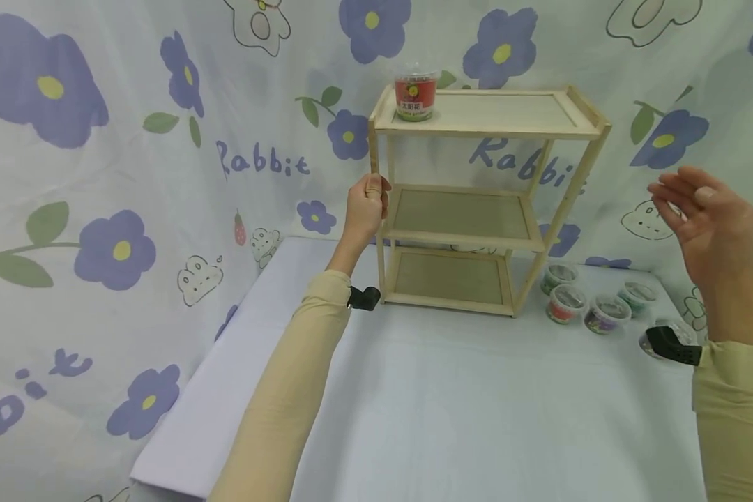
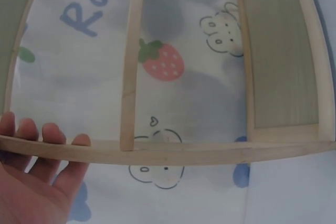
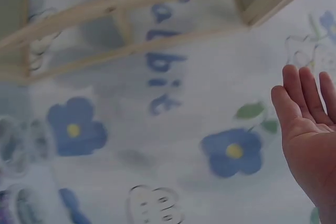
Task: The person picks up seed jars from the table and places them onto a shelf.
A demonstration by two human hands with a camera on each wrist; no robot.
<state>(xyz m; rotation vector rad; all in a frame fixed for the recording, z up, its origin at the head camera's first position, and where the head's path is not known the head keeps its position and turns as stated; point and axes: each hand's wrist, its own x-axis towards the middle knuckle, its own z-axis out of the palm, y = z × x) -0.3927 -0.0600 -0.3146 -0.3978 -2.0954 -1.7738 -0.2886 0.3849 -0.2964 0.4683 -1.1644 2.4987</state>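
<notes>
A three-tier wooden shelf (image 1: 458, 233) stands upright on the white table. My left hand (image 1: 367, 202) grips its front left post between the top and middle tiers; in the left wrist view the fingers (image 2: 52, 132) curl over that post. My right hand (image 1: 715, 216) is raised in the air to the right of the shelf, apart from it, palm up and holding nothing. In the right wrist view its fingers (image 3: 294, 90) are extended. A clear tub with a red label (image 1: 415, 96) sits at the left end of the top tier.
Several lidded tubs stand on the table right of the shelf, among them a red-labelled tub (image 1: 566, 304) and a purple-labelled tub (image 1: 606, 314). Another tub (image 1: 649, 341) is partly hidden by the right wrist camera (image 1: 671, 345). A flower-printed cloth (image 1: 257, 104) hangs behind and at the left.
</notes>
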